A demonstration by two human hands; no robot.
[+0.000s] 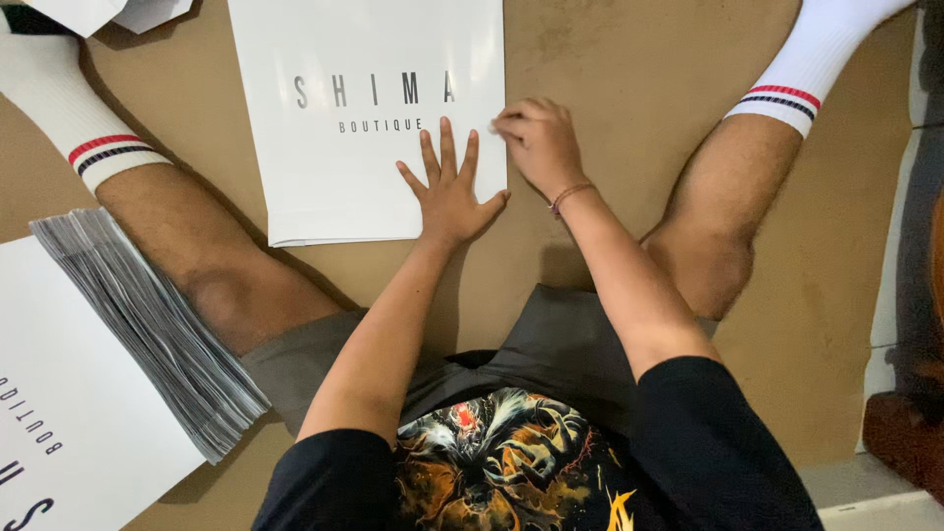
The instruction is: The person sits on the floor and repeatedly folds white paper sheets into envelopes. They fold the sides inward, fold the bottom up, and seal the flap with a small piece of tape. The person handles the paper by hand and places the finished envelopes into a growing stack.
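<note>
A flat white paper bag (pixel 334 147) with dark printed lettering lies on the brown floor between my spread legs. My left hand (pixel 449 189) rests flat on its lower right corner, fingers spread apart. My right hand (pixel 536 143) is bunched at the bag's right edge, fingertips pinching or pressing that edge. Whether the right hand's fingers actually grip the edge is hard to tell.
A thick stack of flat white bags (pixel 118 364) lies by my left knee. More white sheets (pixel 108 12) sit at the top left corner. My legs in white striped socks (pixel 84 123) flank the bag. A pale tiled strip (pixel 885 374) runs along the right.
</note>
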